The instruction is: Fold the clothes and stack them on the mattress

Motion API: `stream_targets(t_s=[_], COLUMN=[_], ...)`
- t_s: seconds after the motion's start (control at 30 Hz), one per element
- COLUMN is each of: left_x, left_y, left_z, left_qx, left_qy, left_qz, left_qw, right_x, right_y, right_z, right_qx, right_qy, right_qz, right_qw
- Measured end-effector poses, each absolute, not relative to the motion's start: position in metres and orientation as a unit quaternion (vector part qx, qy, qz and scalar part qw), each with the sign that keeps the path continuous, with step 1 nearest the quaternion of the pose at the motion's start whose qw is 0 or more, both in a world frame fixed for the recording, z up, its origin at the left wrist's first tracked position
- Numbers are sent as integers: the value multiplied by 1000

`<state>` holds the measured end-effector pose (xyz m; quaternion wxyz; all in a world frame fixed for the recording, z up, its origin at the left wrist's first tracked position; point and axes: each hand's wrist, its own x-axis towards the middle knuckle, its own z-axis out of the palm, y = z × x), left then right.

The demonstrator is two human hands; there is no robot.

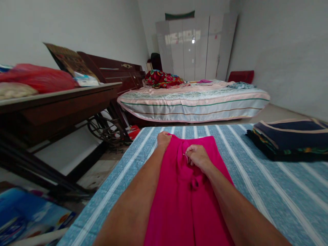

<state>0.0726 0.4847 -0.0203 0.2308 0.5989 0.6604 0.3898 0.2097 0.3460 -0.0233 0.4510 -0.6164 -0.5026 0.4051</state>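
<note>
A bright pink garment (184, 194) lies spread lengthwise on a blue and white striped sheet (256, 177) in front of me. My left hand (164, 139) is closed on the garment's far left corner. My right hand (197, 158) is closed in a pinch on the cloth near its far middle, beside a small white thread or tag. Both forearms reach out over the garment.
Folded dark cloths (289, 140) are stacked at the sheet's right edge. A dark wooden table (64, 102) with a red bag (38, 78) stands on the left. A bed (194, 99) and a white wardrobe (194, 48) stand at the back.
</note>
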Motion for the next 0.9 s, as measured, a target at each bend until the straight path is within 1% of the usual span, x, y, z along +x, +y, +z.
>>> stream_targets(t_s=[0.17,0.4,0.5,0.6,0.63,0.7,0.77,0.9], left_x=[69,75,80,79,77,72,67,61], left_y=[483,459,444,429,425,418,414,414], left_z=[-18,-4,7,8,5,-3,-11,-20], left_qx=[669,730,757,805,820,842,853,855], left_qy=[670,653,629,579,561,532,517,515], left_qz=[301,199,168,121,105,82,70,66], left_qw=[114,-14,-49,-41,-33,-18,-6,4], right_x=[210,209,208,206,205,205,206,212], right_y=[345,345,343,339,337,336,336,334], right_z=[-22,-20,-15,-9,-8,-7,-6,-3], right_qx=[-626,-654,-684,-723,-727,-715,-693,-666], right_qy=[-508,-517,-534,-571,-578,-578,-566,-537], right_qz=[397,362,289,179,168,203,256,340], right_qw=[439,417,404,344,330,337,366,390])
